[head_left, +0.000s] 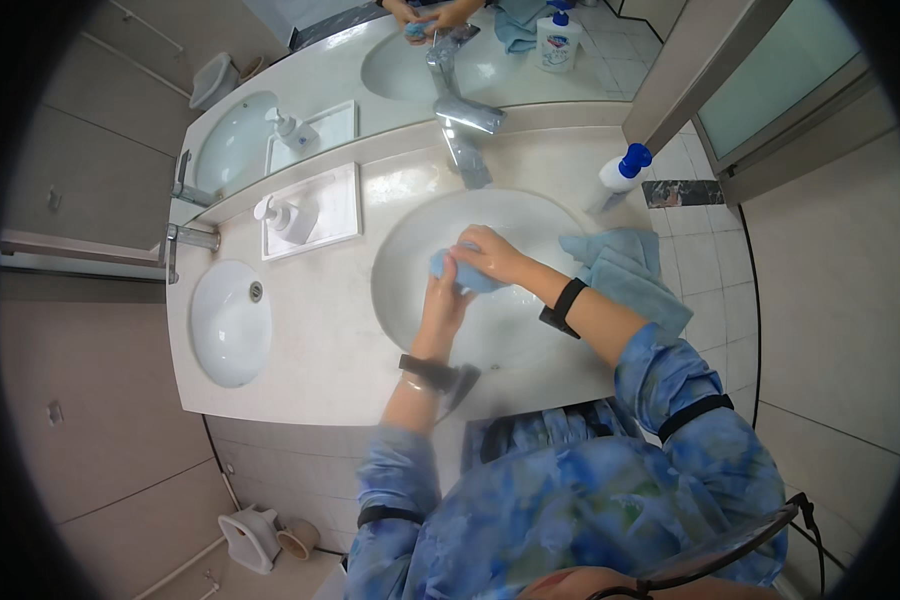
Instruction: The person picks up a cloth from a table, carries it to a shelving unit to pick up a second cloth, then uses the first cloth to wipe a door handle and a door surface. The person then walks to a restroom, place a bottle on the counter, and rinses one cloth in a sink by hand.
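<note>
Over the large white basin (395, 300), both hands grip a small, bunched light blue cloth (482, 279). My left hand (447, 300) is closed round its left side, with the thumb pointing up. From the right, my right hand (492, 252) lies over the top with its fingers bent onto it. Parts of the cloth are covered by the fingers, so its full shape is hidden. Behind the basin rises a chrome faucet (465, 150). A folded blue-grey towel (630, 278) rests on the counter by my right forearm.
A white pump bottle with a blue top (620, 178) stands at the counter's back right. To the left are a white tray (340, 215) holding a white dispenser (288, 218) and a smaller basin (225, 335). A mirror (320, 75) lines the back.
</note>
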{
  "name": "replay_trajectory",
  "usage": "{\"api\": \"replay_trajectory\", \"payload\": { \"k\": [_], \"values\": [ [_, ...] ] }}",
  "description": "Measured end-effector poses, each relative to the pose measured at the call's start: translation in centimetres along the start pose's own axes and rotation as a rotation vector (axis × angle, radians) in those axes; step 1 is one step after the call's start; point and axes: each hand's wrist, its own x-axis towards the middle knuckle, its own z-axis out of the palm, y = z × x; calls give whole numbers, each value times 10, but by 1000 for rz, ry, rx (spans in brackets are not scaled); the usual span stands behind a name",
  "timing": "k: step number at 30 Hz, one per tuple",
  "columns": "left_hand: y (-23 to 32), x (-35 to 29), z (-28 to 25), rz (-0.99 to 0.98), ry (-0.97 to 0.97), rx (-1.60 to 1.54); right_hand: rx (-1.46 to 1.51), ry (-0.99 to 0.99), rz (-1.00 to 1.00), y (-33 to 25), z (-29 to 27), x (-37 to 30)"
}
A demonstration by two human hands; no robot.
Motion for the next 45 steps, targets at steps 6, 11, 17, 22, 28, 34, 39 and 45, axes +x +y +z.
{"api": "replay_trajectory", "payload": {
  "k": [6, 11, 17, 22, 28, 34, 39, 45],
  "values": [
    [13, 7, -27, 461, -114, 518, 1444, -368, 814, 12, -2, -34],
    [15, 3, -11, 194, -257, 53, 1255, 321, 482, 28, 17, -22],
    [-12, 14, -1, 53, 294, 262, 715, 476, 493, -6, 21, -11],
    [-12, 32, -13, 266, 310, 39, 234, 587, -176, -22, 42, -25],
    [-4, 10, 47, 481, 469, 715, 304, 638, 230, 1, 27, -11],
    [-24, 29, -14, 338, 502, 369, 82, 531, 60, -40, 33, -4],
    [-1, 17, -11, 77, 324, 213, 145, 491, 57, -29, 48, -34],
    [-12, 10, 0, 85, 394, 463, 170, 473, 187, -21, 35, -16]
  ]
}}
